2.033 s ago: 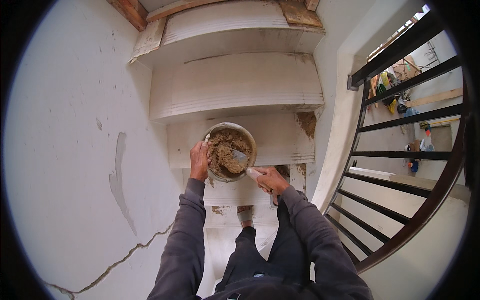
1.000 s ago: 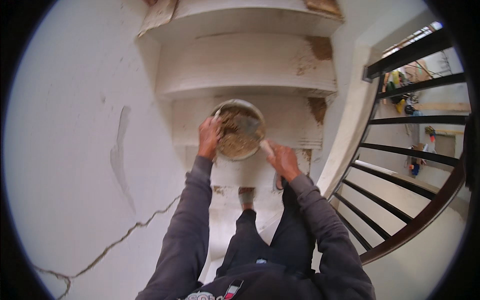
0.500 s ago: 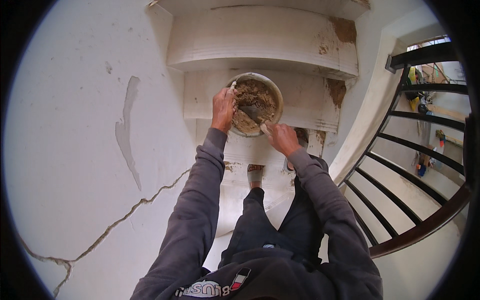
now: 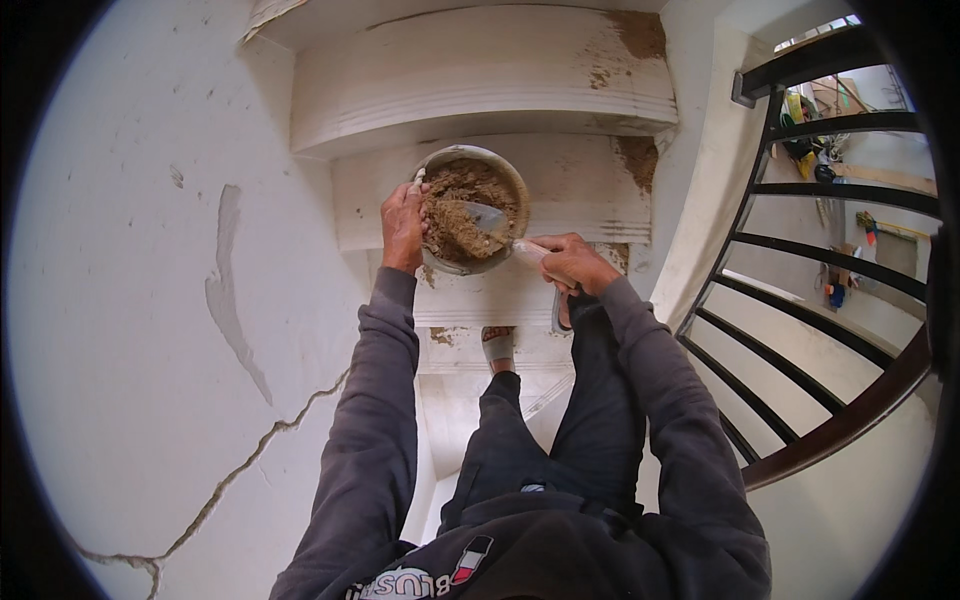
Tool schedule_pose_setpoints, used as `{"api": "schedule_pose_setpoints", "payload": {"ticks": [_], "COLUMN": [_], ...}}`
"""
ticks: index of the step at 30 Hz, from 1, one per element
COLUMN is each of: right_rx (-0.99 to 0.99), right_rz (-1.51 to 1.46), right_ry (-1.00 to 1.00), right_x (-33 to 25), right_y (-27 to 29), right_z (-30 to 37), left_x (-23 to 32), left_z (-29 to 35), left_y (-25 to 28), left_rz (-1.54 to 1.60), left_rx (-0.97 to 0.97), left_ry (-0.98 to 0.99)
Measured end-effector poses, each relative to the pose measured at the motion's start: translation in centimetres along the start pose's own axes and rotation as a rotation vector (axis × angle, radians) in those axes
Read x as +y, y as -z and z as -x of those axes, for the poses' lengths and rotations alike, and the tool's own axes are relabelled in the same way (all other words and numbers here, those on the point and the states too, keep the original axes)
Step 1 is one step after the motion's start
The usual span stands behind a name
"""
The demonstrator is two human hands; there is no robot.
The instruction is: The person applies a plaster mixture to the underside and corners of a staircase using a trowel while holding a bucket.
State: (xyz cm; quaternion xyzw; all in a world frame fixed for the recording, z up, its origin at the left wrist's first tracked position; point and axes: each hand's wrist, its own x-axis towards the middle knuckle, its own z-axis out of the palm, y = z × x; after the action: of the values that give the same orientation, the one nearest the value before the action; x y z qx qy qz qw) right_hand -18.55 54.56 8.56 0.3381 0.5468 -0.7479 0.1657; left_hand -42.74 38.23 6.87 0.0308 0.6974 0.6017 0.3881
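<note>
A round bucket (image 4: 519,190) holds coarse brown mortar (image 4: 462,180), heaped and crumbly. My left hand (image 4: 403,228) is closed on the bucket's left rim. In my right hand (image 4: 572,262) is the pale handle of a trowel (image 4: 487,216), gripped at the bucket's lower right edge. The trowel's grey blade lies in the bucket, partly covered by mortar. I cannot tell whether the bucket rests on the step behind it or is held up.
White steps (image 4: 480,75) rise ahead, with brown patches (image 4: 638,35) at their right ends. To the left stands a white wall with a long crack (image 4: 233,475) and a grey patch (image 4: 228,290). A black-barred railing (image 4: 800,290) with a dark handrail (image 4: 860,425) runs along the right.
The trowel's handle has swung out to the right, and its blade now shows paler amid the mortar. Bucket and hands sit farther left in view, as does the whole scene.
</note>
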Motion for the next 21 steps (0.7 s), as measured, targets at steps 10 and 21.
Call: {"api": "schedule_pose_setpoints", "payload": {"ticks": [10, 21], "right_rx": [0.307, 0.675], "right_rz": [-0.365, -0.633], "right_ry": [0.090, -0.002], "right_x": [5.4, 14.4], "right_y": [7.1, 9.3], "right_z": [8.4, 9.0], "left_x": [0.2, 0.0], "left_z": [0.2, 0.0], "left_y": [-0.1, 0.1], "left_rz": [0.050, 0.044], "left_rx": [0.000, -0.019], "left_ry": [0.023, 0.012]}}
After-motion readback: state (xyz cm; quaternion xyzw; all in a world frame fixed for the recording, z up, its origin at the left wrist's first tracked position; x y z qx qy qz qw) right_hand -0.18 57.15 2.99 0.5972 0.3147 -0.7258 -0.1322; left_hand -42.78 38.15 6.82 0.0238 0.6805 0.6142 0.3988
